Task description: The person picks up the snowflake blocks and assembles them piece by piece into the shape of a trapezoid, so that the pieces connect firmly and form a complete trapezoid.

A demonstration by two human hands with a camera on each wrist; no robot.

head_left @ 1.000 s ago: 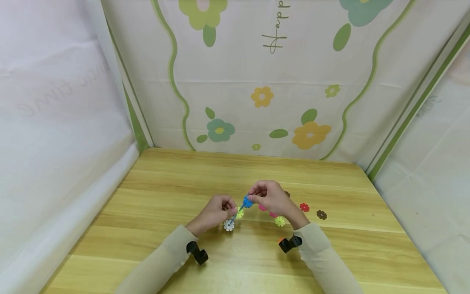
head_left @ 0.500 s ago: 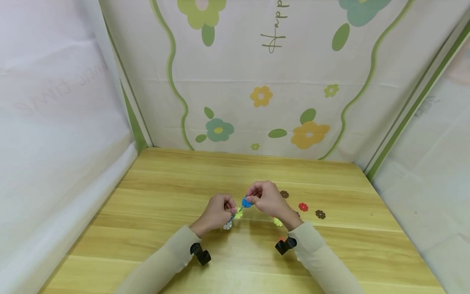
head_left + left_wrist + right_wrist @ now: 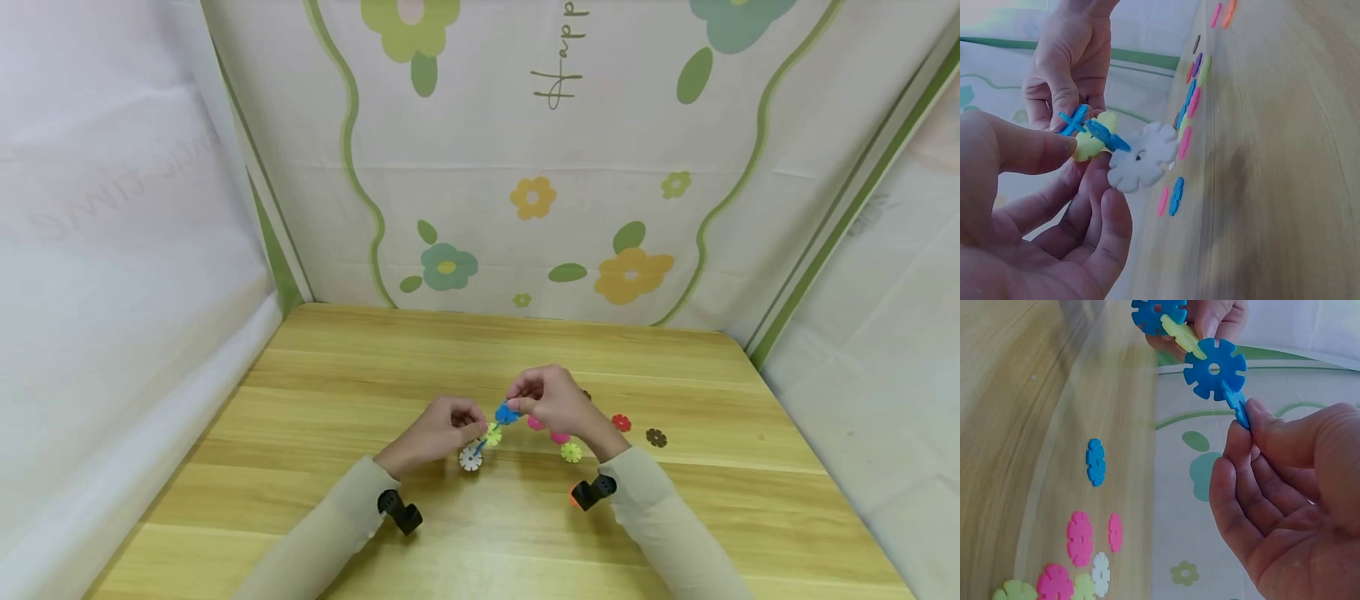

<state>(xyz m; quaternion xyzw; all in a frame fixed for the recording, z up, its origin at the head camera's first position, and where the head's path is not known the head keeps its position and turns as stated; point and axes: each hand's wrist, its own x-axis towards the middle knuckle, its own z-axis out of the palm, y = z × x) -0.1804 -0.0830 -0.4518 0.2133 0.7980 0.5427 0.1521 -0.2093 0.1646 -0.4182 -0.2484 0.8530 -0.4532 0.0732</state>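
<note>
A chain of slotted snowflake discs hangs above the table between both hands. At its left end is a white disc (image 3: 1141,156), joined to a blue disc (image 3: 1159,314). Then come a yellow disc (image 3: 1182,336), a blue disc (image 3: 1215,369) and a last blue disc (image 3: 1237,406) seen edge-on. My left hand (image 3: 444,429) pinches the yellow disc between thumb and fingers. With thumb and forefinger, my right hand (image 3: 553,400) pinches the last blue disc, which slots into its blue neighbour. Fingers partly cover these joints in the head view.
Loose discs lie on the wooden table (image 3: 337,375), mostly near and under the right forearm: pink (image 3: 560,437), yellow (image 3: 572,452), red (image 3: 621,423), brown (image 3: 656,437) and orange (image 3: 574,495). A blue disc (image 3: 1095,462) lies apart in the right wrist view. Printed cloth (image 3: 480,150) encloses the table.
Both hands keep hold of the chain. Over the last half second the right hand and chain shift slightly right, and the white disc and the pink discs show more fully.
</note>
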